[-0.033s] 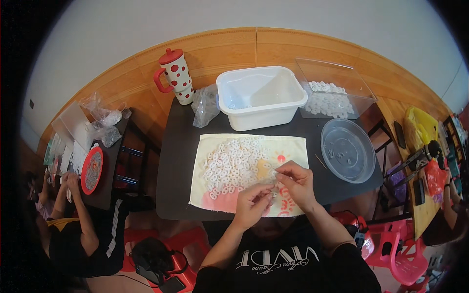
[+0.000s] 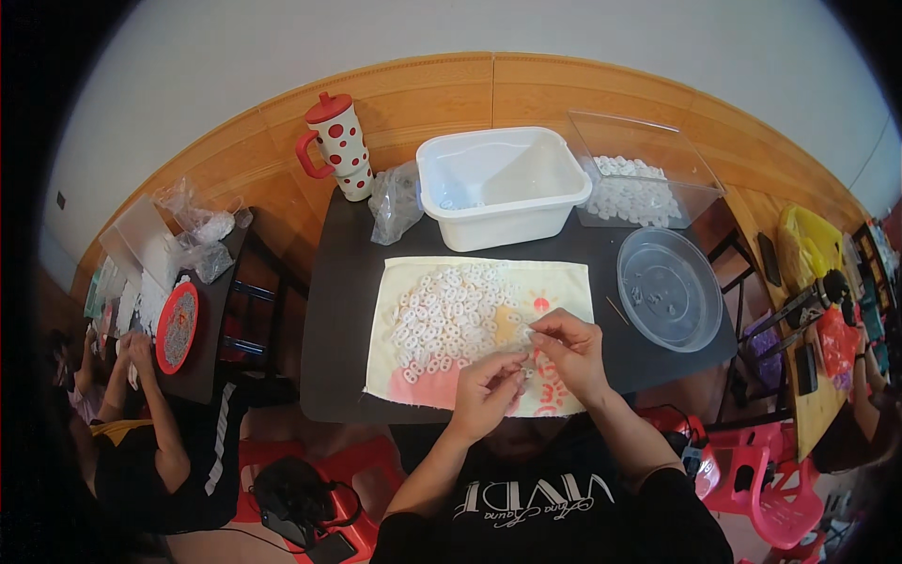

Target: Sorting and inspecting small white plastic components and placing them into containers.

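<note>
Black cotton sleeves frame the nearest edge of the scene, where a seated person works at a dark table (image 2: 348,310). The left hand (image 2: 486,393) has its fingertips pinched together on a small white plastic piece (image 2: 522,368), too tiny to make out in detail; the right hand (image 2: 570,351) meets it from the other side, thumb and forefinger closed on the same piece. Both hands hover over the near right corner of a pale yellow cloth (image 2: 564,287), printed with pink and orange shapes, that lies flat on the tabletop. A heap of white ring-like parts (image 2: 446,315) covers the cloth's left half, just beside the hands. To the right, a round clear plastic dish (image 2: 669,289) holds a few scattered bits. Farther back stands a white rectangular plastic tub (image 2: 503,186), glossy and smooth-walled, with a crumpled clear bag (image 2: 395,202) at its left and a clear square tray of white parts (image 2: 639,183) at its right. A white tumbler with red dots, red lid and handle (image 2: 336,146) stands at the far left corner, against wood panelling (image 2: 470,89). At the left, another person in a black top (image 2: 164,461) bends over a second table bearing a red round tray (image 2: 176,327).
</note>
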Available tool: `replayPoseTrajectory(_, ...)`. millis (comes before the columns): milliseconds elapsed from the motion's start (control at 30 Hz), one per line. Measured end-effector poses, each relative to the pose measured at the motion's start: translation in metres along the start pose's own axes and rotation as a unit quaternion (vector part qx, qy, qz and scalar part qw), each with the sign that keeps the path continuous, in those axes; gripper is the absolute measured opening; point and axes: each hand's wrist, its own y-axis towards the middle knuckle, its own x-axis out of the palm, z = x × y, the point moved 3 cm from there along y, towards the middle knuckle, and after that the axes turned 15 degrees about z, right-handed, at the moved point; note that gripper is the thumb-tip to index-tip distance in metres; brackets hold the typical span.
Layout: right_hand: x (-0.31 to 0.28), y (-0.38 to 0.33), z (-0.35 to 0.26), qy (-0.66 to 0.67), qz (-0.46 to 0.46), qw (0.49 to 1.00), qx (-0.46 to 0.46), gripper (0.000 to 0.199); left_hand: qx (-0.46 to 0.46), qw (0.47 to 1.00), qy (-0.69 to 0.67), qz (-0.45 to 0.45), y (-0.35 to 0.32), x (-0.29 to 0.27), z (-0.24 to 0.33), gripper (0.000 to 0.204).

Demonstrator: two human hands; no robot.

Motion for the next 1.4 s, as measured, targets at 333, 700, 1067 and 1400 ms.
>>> replayPoseTrajectory(333, -0.0067, -0.0046, -0.0039, -0.020, -0.042, 0.999, 0.003, 0.011, -0.025, 0.998, -0.051, 0.042, 0.0010, -0.0011, 0.0005, 0.032)
replayPoseTrajectory(700, -0.0039, -0.0070, 0.0047, -0.036, -0.091, 0.995, 0.009, 0.015, -0.029, 0.998, -0.051, 0.034, 0.0010, -0.0013, 0.0011, 0.039)
replayPoseTrajectory(1067, -0.0059, -0.0059, -0.0021, -0.051, -0.099, 0.994, -0.015, 0.015, -0.025, 0.998, -0.050, 0.036, 0.0000, -0.0023, 0.0018, 0.037)
replayPoseTrajectory(1400, -0.0041, -0.0063, -0.0019, -0.014, -0.098, 0.994, 0.051, 0.013, -0.024, 0.998, -0.040, 0.034, 0.0004, -0.0022, 0.0038, 0.037)
